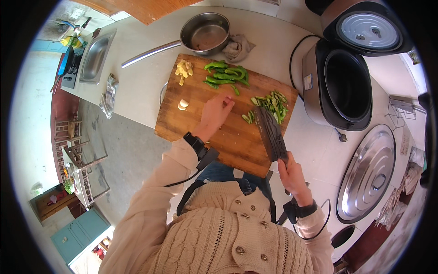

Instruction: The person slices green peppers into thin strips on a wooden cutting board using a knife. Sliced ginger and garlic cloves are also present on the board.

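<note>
My right hand (293, 173) grips the handle of a dark-bladed cleaver (270, 133), its blade lying along the right part of a wooden cutting board (191, 126). Sliced green peppers (273, 102) are heaped beyond the blade, and a few slices (248, 117) lie on its left side. Over the middle of the board, my left hand (217, 111) has bent fingers with the thumb apart. Just past its fingertips is a short green pepper piece (235, 90). Whole green peppers (227, 73) lie at the far edge. Ginger slices (184, 69) and garlic cloves (183, 104) sit on the left.
A steel saucepan (205, 32) stands behind the board, its long handle pointing left, beside a crumpled cloth (237, 48). To the right are an open rice cooker (345, 85) and a large steel lid (368, 174). A sink (97, 58) and another cloth (109, 96) are left.
</note>
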A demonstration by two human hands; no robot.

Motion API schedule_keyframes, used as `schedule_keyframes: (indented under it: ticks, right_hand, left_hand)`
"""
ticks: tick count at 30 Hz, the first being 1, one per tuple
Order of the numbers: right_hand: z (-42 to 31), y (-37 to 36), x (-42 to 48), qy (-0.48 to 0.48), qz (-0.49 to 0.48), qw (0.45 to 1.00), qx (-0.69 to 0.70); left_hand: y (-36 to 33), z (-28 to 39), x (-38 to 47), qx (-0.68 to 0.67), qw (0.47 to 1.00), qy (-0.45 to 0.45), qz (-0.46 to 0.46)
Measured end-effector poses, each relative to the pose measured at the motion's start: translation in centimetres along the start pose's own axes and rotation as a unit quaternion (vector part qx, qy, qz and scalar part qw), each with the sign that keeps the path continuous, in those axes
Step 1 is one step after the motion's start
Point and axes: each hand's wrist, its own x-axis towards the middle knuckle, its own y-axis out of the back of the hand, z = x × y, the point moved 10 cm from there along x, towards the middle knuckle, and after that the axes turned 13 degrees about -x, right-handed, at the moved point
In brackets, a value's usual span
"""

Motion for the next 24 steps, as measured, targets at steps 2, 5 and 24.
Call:
schedule_keyframes:
  ticks: [2,5,24]
  right_hand:
    - [-0.4,-0.3,-0.2,0.015,-0.01,0.999,-0.027]
    - [-0.7,-0.7,-0.5,0.034,-0.006,0.998,-0.046]
    - [-0.6,-0.7,-0.3,0.001,-0.021,0.999,-0.032]
  left_hand:
    - [0.2,2.0,1.0,0.044,0.997,-0.061,0.004]
    - [-1.3,2.3,1.5,0.065,0.995,-0.036,-0.074]
    - [-4.8,1.9,-2.3,0.123,0.97,-0.095,-0.185]
